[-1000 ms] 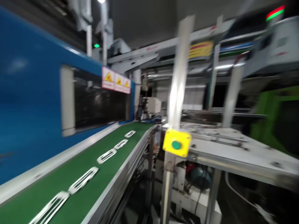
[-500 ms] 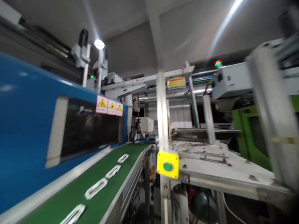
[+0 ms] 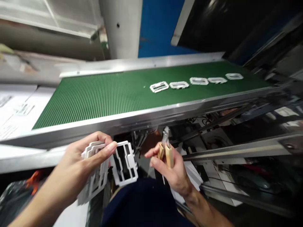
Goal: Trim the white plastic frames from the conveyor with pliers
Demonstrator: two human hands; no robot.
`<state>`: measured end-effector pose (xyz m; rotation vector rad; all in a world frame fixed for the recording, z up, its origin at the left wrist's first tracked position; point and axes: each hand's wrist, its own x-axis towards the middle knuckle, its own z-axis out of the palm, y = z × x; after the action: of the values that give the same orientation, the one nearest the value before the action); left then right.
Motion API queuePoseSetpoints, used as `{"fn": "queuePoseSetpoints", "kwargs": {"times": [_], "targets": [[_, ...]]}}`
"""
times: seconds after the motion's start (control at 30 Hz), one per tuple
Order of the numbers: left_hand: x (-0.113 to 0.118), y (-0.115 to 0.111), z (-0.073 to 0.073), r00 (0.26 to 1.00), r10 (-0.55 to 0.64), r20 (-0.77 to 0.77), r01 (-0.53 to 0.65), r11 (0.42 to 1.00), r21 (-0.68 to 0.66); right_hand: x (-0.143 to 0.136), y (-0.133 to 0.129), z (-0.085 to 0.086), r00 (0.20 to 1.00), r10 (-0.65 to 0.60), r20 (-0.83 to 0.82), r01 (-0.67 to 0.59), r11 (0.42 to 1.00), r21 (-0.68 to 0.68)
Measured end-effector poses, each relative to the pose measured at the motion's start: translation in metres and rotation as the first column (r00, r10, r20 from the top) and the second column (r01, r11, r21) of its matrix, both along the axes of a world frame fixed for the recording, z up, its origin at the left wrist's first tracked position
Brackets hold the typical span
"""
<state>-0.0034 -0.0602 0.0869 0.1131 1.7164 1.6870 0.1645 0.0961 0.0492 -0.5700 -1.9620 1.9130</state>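
Observation:
My left hand (image 3: 87, 157) is closed around several white plastic frames (image 3: 125, 162), thin rectangular pieces with slots and crossbars. One frame sticks out to the right of the thumb, while the others hang in a stack below the palm. In my right hand (image 3: 171, 170) is a pair of nippers (image 3: 166, 138) with tan handles, its metal jaws pointing up and away from me. The jaws are apart from the frames. Beyond both hands, several more white frames (image 3: 199, 81) lie in a row on the green conveyor belt (image 3: 101, 97).
The conveyor's metal side rail (image 3: 132, 116) runs across in front of me. Behind it stands a blue machine (image 3: 161, 28) with a dark window. Printed white sheets (image 3: 21, 110) lie at the belt's left end. At the right is a metal frame bar (image 3: 236, 146).
My view has swung down and to the left, from the machines and the yellow button box to the belt's near end. Both hands, with frames and nippers, have come into view.

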Motion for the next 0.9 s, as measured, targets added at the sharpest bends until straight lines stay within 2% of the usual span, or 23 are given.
{"fn": "queuePoseSetpoints", "kwargs": {"times": [0.07, 0.17, 0.23, 0.3, 0.43, 0.63, 0.9], "targets": [[0.029, -0.011, -0.037, 0.992, 0.004, 0.127, -0.002, 1.0, -0.013, -0.007, -0.008, -0.009, 0.993, 0.114, 0.042, -0.111, 0.991, -0.077], [0.061, -0.02, -0.086, 0.93, 0.141, 0.34, -0.162, 0.986, 0.034, -0.013, -0.02, -0.031, 0.965, 0.205, 0.164, -0.18, 0.971, -0.155], [0.075, -0.023, -0.108, 0.889, 0.218, 0.404, -0.254, 0.966, 0.039, -0.013, -0.025, -0.045, 0.948, 0.229, 0.222, -0.191, 0.965, -0.18], [0.084, -0.025, -0.12, 0.858, 0.264, 0.44, -0.315, 0.948, 0.045, -0.013, -0.027, -0.054, 0.94, 0.229, 0.251, -0.187, 0.966, -0.179], [0.094, -0.029, -0.129, 0.821, 0.287, 0.493, -0.367, 0.928, 0.07, -0.013, -0.027, -0.06, 0.934, 0.232, 0.271, -0.187, 0.966, -0.18], [0.097, -0.032, -0.131, 0.805, 0.333, 0.492, -0.402, 0.915, 0.039, -0.015, -0.027, -0.063, 0.93, 0.244, 0.277, -0.187, 0.958, -0.216], [0.102, -0.027, -0.128, 0.813, 0.331, 0.479, -0.417, 0.905, 0.084, -0.014, -0.032, -0.072, 0.892, 0.3, 0.338, -0.292, 0.953, -0.074]]}}
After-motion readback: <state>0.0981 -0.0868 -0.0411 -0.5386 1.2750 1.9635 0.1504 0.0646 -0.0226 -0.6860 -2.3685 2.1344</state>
